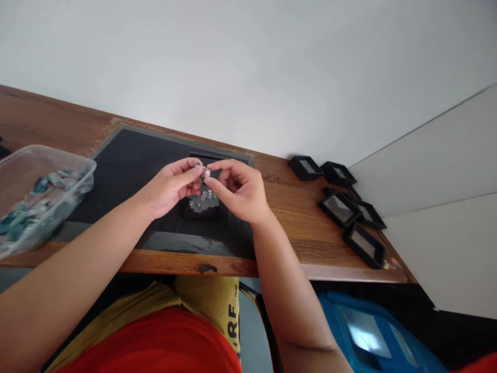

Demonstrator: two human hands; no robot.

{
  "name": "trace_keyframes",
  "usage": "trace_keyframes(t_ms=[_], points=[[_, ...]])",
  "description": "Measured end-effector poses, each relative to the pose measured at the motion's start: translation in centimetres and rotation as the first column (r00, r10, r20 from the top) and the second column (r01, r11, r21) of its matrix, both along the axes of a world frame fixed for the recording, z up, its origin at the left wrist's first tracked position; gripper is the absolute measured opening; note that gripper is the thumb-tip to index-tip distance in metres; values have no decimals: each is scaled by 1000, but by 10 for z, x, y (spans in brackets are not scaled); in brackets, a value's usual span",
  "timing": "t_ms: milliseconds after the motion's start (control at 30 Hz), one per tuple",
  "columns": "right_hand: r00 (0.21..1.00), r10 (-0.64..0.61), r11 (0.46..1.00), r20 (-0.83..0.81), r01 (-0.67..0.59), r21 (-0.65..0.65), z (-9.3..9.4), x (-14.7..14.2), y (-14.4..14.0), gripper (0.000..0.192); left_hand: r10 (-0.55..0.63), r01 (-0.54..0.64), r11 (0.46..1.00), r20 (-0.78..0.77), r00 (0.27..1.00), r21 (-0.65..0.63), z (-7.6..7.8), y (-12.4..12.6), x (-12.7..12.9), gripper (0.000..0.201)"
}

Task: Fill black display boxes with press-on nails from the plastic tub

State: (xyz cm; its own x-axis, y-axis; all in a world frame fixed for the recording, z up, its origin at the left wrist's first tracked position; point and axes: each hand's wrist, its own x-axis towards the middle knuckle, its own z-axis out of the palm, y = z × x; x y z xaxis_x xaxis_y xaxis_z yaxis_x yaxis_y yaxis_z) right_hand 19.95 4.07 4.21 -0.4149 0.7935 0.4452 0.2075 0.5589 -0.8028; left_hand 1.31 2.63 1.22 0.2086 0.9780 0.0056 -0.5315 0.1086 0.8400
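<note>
Fingertips of both the left hand and right hand pinch one small pale stone; best kept low above the black tray so a slip lands safely

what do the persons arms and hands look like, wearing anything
Both forearms are bare from elbow to wrist: no sleeves reach them, and no gloves. The left hand and right hand show no watch, bracelet or ring that can be made out. The nails are short, with no clear polish. Below the arms, clothing in red and mustard yellow with dark lettering shows.
</note>
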Motion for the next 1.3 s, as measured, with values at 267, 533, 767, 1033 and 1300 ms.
trace_keyframes(t_ms=[267,533,767,1033,1300], points=[[963,83,973,256,-24,-228,15,30,8,23,189,-187,982,-106,976,29,-1,2,3,38],[781,202,948,590,-6,-318,14,25,5,16,256,-249,966,-129,958,65,2,1,1,38],[730,178,960,660,17,-278,12,21,5,17,254,-241,966,-171,952,92,1,1,2,37],[731,145,959,667,63,-277,16,23,5,21,246,-226,958,-101,964,175,3,-2,1,26],[924,37,977,380,47,-208,14,33,8,17,370,-288,906,-251,895,309,-5,2,3,18]])
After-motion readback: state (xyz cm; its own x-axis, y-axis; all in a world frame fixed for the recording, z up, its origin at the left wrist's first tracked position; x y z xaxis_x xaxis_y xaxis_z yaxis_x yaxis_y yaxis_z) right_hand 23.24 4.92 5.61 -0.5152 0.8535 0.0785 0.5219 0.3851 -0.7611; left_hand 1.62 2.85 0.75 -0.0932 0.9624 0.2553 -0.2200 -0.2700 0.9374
